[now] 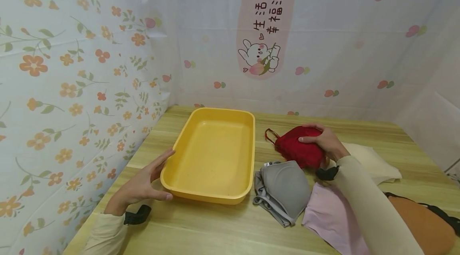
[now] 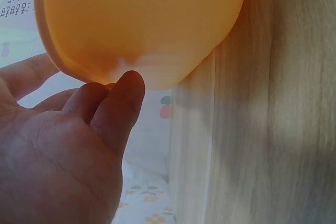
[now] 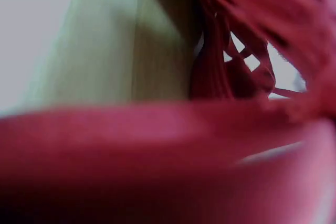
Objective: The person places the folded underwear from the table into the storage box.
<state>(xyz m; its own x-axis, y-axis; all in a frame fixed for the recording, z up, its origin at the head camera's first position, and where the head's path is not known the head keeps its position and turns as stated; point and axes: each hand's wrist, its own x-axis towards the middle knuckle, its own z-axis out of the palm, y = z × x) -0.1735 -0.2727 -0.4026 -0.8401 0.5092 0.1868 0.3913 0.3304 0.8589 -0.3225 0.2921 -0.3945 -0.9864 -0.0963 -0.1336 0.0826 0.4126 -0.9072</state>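
At the left hangs a creased white sheet point(image 1: 75, 115) printed with orange flowers and green leaves. Beside it the left hand point(image 1: 141, 185), in a beige sleeve point(image 1: 104, 233), holds its grip wide, fingers and thumb spread around the near left corner of a smooth yellow tray point(image 1: 206, 159), touching its side. The tray is a rounded rectangle with raised walls, flat on the pale wood-grain desk point(image 1: 212, 231). Behind, a back sheet point(image 1: 201, 39) bears a pink panel point(image 1: 248, 19) with a rabbit drawing point(image 1: 259, 53) and two dark columns, reading upward: 生活甜甜 and 幸福满满, cut by the top edge. Right of the tray lies a folded grey garment point(image 1: 287, 187) with a moulded cup and a small white tag point(image 1: 267, 164), too small to read. Just beyond it is a gathered red garment point(image 1: 292, 149) with thin straps, on the desk; the right hand point(image 1: 325, 139) holds it, thumb and fingers closed on the fabric. Further right lie a smooth lilac garment point(image 1: 328, 211), a cream garment point(image 1: 375, 163) and a brownish-orange garment point(image 1: 425, 219) with black straps.
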